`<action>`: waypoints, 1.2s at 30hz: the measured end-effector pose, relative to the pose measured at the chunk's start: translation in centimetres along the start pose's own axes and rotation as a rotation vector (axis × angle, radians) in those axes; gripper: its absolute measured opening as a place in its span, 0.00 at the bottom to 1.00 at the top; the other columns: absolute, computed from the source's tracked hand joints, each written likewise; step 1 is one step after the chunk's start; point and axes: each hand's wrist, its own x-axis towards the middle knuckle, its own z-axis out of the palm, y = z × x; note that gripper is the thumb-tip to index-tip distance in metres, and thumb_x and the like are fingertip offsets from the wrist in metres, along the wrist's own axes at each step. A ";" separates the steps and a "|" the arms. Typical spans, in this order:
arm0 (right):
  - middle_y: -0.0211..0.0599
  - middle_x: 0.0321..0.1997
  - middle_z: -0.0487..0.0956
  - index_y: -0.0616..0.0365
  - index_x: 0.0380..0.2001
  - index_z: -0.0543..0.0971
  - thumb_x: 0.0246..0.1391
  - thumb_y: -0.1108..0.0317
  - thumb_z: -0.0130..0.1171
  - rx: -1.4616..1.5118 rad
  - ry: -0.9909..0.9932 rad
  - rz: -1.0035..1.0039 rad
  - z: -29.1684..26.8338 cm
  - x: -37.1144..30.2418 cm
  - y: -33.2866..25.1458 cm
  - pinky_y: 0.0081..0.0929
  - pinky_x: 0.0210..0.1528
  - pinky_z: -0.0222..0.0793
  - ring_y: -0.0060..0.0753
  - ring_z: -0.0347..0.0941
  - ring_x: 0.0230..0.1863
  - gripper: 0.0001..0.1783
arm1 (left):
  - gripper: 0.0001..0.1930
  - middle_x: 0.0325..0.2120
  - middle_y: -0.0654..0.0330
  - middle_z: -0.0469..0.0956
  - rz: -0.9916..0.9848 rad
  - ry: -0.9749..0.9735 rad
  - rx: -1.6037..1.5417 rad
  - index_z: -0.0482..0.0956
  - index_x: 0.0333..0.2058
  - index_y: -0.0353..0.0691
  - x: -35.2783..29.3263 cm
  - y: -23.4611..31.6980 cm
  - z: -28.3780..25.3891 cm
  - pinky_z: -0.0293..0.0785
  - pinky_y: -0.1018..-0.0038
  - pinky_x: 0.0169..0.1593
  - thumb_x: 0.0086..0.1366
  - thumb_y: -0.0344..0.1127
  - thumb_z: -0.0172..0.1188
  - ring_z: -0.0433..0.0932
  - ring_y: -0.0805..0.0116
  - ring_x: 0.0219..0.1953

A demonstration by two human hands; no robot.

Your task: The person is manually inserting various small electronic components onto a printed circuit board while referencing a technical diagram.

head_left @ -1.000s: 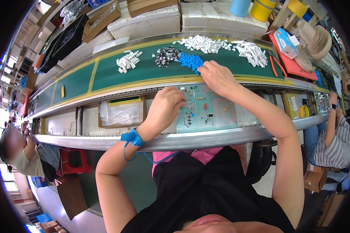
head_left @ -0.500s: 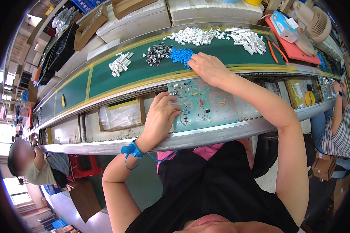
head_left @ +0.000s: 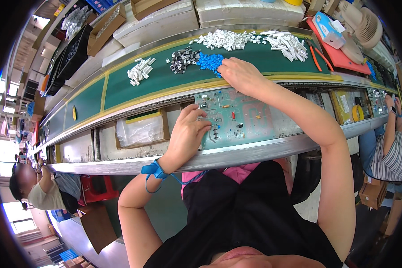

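Note:
A green circuit board (head_left: 236,127) with several mounted parts sits in the rail track in front of me. My left hand (head_left: 188,134), a blue strap round its wrist, is at the board's left edge. Its thumb and forefinger are drawn together; anything between them is too small to make out. My right hand (head_left: 241,75) reaches over the board to a heap of small blue components (head_left: 208,61) on the green bench strip. Its curled fingers touch the heap's right side, and the fingertips are partly hidden there.
Dark grey parts (head_left: 183,60) and white parts (head_left: 140,71) lie left of the blue heap. Beyond are two more white heaps (head_left: 228,40) (head_left: 288,46), then orange-handled pliers (head_left: 316,57). A box with plastic bags (head_left: 140,130) sits below the track. Other people work at both sides.
The view has shifted slightly, moving the scene a little to the right. My right hand stays at the blue heap and my left hand at the board's left edge.

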 end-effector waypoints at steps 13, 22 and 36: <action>0.38 0.31 0.73 0.60 0.28 0.75 0.49 0.70 0.56 0.122 -0.058 0.049 -0.6 0.1 0.8 0.37 0.38 0.68 0.43 0.72 0.38 0.04 | 0.09 0.33 0.57 0.73 -0.025 -0.010 -0.104 0.79 0.31 0.37 4.9 -0.9 -1.4 0.68 0.66 0.43 0.50 0.30 0.65 0.70 0.56 0.40; 0.40 0.29 0.74 0.61 0.26 0.73 0.46 0.73 0.57 0.253 -0.164 0.122 -2.5 1.0 0.3 0.34 0.36 0.68 0.43 0.72 0.35 0.04 | 0.07 0.29 0.55 0.75 -0.077 0.251 0.308 0.80 0.29 0.38 11.0 -6.6 1.6 0.70 0.64 0.40 0.57 0.34 0.57 0.72 0.55 0.37; 0.34 0.23 0.74 0.63 0.30 0.69 0.48 0.79 0.53 1.002 -0.618 0.415 -5.7 -3.0 -6.9 0.22 0.23 0.69 0.22 0.72 0.20 0.05 | 0.05 0.26 0.52 0.77 -0.167 0.136 0.022 0.76 0.30 0.36 11.6 -6.4 0.9 0.70 0.62 0.37 0.55 0.30 0.57 0.76 0.52 0.33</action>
